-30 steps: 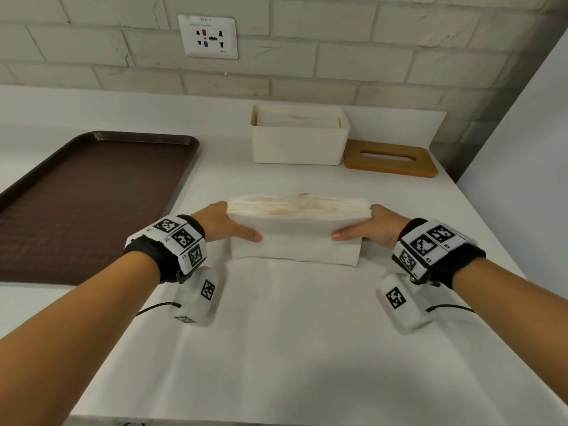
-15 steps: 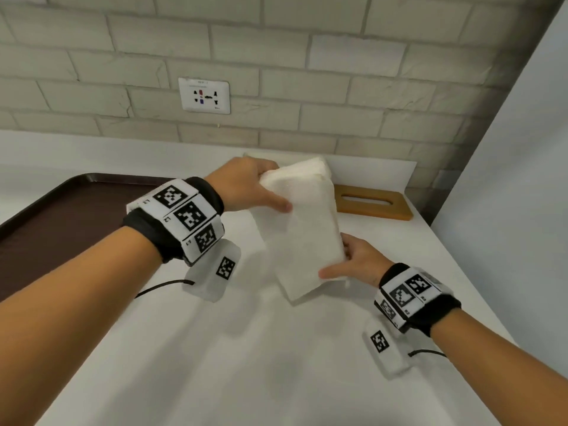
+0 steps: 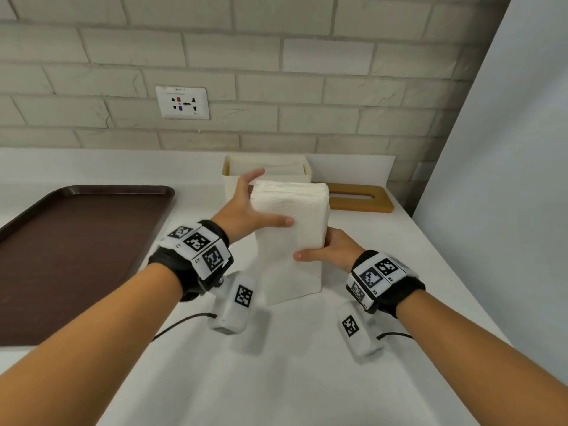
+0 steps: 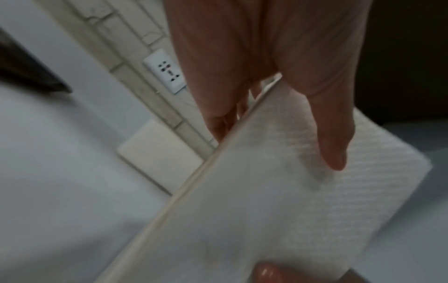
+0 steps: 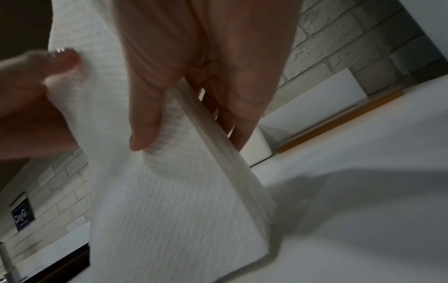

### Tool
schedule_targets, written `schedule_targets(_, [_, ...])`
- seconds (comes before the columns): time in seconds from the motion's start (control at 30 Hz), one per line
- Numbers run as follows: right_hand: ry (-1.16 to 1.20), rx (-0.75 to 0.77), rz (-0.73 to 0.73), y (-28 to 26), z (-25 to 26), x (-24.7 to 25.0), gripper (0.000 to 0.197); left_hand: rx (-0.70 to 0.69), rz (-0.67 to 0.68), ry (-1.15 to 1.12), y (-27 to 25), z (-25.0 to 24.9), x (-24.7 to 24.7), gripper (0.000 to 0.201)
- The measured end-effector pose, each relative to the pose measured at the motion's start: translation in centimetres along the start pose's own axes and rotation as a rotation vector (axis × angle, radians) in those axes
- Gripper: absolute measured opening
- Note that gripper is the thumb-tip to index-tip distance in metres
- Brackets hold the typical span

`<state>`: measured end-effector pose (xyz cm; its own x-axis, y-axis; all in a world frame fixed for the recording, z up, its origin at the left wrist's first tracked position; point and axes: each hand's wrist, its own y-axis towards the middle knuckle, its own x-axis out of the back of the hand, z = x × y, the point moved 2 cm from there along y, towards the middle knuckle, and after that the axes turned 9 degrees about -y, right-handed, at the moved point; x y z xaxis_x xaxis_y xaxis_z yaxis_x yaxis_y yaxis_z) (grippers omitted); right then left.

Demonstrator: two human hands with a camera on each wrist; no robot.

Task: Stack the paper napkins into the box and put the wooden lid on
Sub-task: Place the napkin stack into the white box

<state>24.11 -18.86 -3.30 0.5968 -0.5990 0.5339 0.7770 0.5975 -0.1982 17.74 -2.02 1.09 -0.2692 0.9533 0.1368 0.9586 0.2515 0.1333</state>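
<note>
A thick stack of white paper napkins (image 3: pixel 292 241) stands on end on the white counter, held between both hands. My left hand (image 3: pixel 255 207) grips its upper left side, thumb across the front face (image 4: pixel 303 191). My right hand (image 3: pixel 325 250) grips its lower right side, thumb on the front, fingers behind (image 5: pixel 169 191). Behind the stack stands the open white box (image 3: pixel 267 172) with napkins inside. The wooden lid (image 3: pixel 359 199) with a slot lies flat to the right of the box.
A dark brown tray (image 3: pixel 70 253) lies at the left on the counter (image 3: pixel 276 364). A brick wall with a socket (image 3: pixel 183 102) rises behind. A white panel (image 3: pixel 507 179) bounds the counter at the right.
The napkin stack has been lifted from lying lengthwise and turned upright; both hands still hold it, the left now high and the right low. The head view has tilted up.
</note>
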Motion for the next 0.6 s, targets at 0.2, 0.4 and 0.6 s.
schedule_targets(0.2, [-0.043,0.022,0.000,0.5,0.5,0.2,0.064,0.121,0.130,-0.058,-1.0,2.3,-0.9,0.053])
schedule_targets(0.4, [0.024,0.101,-0.050,0.8,2.2,1.4,0.066,0.056,0.074,-0.206,-0.1,0.6,-1.3,0.054])
schedule_targets(0.6, [0.113,0.080,-0.064,1.0,1.8,1.3,0.066,0.013,0.185,-0.233,-0.8,2.5,-2.3,0.069])
